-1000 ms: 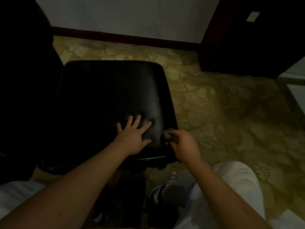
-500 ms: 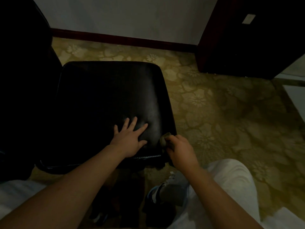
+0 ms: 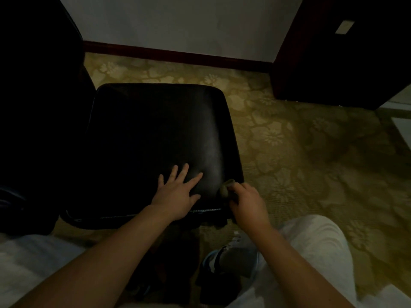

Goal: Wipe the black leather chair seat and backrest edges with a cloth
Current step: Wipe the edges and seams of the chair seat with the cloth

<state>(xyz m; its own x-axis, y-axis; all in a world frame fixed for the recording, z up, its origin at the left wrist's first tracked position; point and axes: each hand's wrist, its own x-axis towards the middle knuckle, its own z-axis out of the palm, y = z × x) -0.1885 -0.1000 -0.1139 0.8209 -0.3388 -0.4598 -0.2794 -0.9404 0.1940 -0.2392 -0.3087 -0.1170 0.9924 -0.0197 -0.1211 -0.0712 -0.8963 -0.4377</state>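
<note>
**A:** What's the surface like, and the room?

**B:** The black leather chair seat (image 3: 155,134) has a dull sheen, brightest just beyond the right hand (image 3: 246,202). It stands on a yellow-green carpet (image 3: 300,152) with a flower pattern, which spreads away to the right of that hand. Far beyond both hands, a pale wall (image 3: 178,23) meets the carpet at a dark red baseboard (image 3: 178,55). A dark wooden cabinet (image 3: 344,52) stands beyond and to the right. The backrest (image 3: 33,107) is a black mass well left of the left hand (image 3: 175,196), too dark for detail.

**A:** And the hands?

**B:** The left hand lies flat on the seat near its closest edge, fingers straight and spread wide, holding nothing. The right hand curls around a small bunched cloth (image 3: 225,188), which touches the seat's near right corner, just right of the left thumb.

**A:** Counts?

**B:** One chair, one cloth, two hands. One shoe (image 3: 231,258) shows below the right wrist, and two pale trouser legs (image 3: 311,241).
</note>
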